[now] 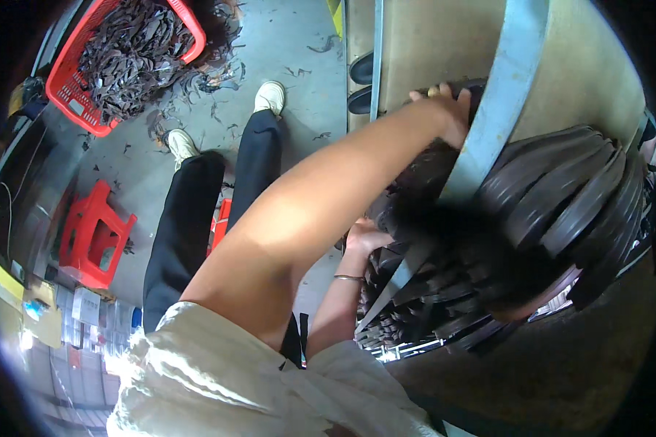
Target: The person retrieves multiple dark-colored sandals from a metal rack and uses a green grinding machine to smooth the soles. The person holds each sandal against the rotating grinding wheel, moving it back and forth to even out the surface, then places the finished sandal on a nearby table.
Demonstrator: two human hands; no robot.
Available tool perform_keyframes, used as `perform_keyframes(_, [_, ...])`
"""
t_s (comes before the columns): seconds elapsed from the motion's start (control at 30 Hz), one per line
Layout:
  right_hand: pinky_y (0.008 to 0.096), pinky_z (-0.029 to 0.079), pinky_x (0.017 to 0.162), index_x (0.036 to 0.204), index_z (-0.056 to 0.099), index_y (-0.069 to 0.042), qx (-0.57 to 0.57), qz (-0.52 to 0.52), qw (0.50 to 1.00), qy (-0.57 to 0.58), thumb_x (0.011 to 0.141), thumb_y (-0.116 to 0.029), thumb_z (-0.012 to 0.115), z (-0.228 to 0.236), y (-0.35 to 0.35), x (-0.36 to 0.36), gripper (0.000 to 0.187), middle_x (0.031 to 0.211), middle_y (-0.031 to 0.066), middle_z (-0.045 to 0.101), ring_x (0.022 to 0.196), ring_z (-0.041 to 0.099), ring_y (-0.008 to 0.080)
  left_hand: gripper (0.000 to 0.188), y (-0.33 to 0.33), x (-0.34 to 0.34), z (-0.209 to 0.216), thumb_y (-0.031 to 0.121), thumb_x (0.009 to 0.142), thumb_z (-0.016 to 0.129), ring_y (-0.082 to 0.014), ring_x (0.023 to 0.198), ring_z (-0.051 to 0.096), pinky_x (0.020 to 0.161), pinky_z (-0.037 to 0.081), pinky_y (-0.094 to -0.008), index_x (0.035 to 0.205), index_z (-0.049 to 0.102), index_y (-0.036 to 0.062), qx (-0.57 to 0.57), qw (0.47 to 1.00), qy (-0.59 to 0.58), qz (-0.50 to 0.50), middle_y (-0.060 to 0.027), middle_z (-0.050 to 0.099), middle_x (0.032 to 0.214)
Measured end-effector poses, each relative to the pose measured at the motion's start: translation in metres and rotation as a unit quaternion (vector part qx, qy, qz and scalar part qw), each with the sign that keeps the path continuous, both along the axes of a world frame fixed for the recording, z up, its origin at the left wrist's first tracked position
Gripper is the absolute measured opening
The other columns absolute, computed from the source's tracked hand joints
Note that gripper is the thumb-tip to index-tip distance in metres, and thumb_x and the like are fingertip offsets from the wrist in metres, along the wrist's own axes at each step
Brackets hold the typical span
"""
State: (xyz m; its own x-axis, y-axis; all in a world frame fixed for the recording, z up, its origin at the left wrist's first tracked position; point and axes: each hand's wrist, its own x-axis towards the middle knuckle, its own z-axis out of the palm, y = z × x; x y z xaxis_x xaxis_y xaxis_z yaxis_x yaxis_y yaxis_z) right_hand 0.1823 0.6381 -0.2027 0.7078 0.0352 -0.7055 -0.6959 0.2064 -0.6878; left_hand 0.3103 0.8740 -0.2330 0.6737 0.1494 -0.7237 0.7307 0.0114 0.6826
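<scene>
Long dark brown, glossy strips, rubber-like, hang in thick bundles (pixel 561 182) and lie in a heap at the right. My left hand (pixel 444 113) reaches across to the far part of the heap, beside a blue-grey metal bar (pixel 504 95). Its fingers are spread over the top of the dark strips, and one wears a ring. Nearer and lower, my right hand (pixel 368 237), with a bracelet on its wrist, presses against the near side of the dark pieces; its fingers are mostly hidden. A dark, blurred shape (pixel 474 247) covers part of the strips.
A red plastic basket (pixel 84 69) full of dark scraps stands at the far left, with scraps scattered on the grey floor (pixel 306 138). A red stool (pixel 95 237) is nearer on the left. Dark shoes (pixel 361 84) rest beside a tan panel (pixel 437 44).
</scene>
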Motion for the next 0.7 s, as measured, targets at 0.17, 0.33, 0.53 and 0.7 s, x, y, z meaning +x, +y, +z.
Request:
perform_keyframes(0.17, [0.0446,0.031,0.105,0.132,0.042,-0.008,-0.038,0.032,0.999,-0.003,0.082,-0.057,0.049,-0.012,-0.013,0.007,0.071,0.136,0.0122,0.043,0.126,0.038,0.0270,0.093,0.028,-0.009,0.000,0.049,0.067,0.063,-0.0318,0.133,0.026,0.105,0.028,-0.0461,0.140,0.023,0.0070,-0.094,0.993,-0.008,0.064,-0.0138,0.027,0.143])
perform_keyframes(0.33, [0.0447,0.031,0.104,0.133,0.041,-0.007,-0.037,0.033,0.999,0.011,0.082,-0.056,0.050,-0.019,-0.006,0.045,0.071,0.136,0.0123,0.042,0.126,0.039,0.0272,0.086,0.049,-0.012,0.033,0.047,0.069,0.061,-0.0318,0.129,0.035,0.103,0.031,-0.0451,0.140,0.026,0.0141,-0.117,0.989,0.056,0.078,-0.0130,0.032,0.141])
perform_keyframes(0.53, [0.0449,0.032,0.104,0.133,0.040,-0.007,-0.038,0.037,0.999,0.000,0.082,-0.056,0.051,-0.026,0.006,0.090,0.071,0.136,0.0125,0.042,0.126,0.039,0.0274,0.094,0.060,-0.025,0.047,0.051,0.064,0.066,-0.0326,0.127,0.039,0.102,0.033,-0.0444,0.141,0.025,0.0165,-0.101,0.994,0.016,0.049,-0.0157,0.033,0.141])
perform_keyframes(0.7, [0.0450,0.032,0.103,0.134,0.039,-0.007,-0.041,0.063,0.997,0.018,0.082,-0.055,0.051,-0.025,0.000,0.081,0.071,0.136,0.0127,0.042,0.125,0.039,0.0276,0.110,0.059,-0.016,0.040,0.060,0.055,0.069,-0.0335,0.128,0.036,0.104,0.031,-0.0431,0.141,0.023,0.0098,-0.073,0.997,0.012,0.006,-0.0180,0.031,0.142])
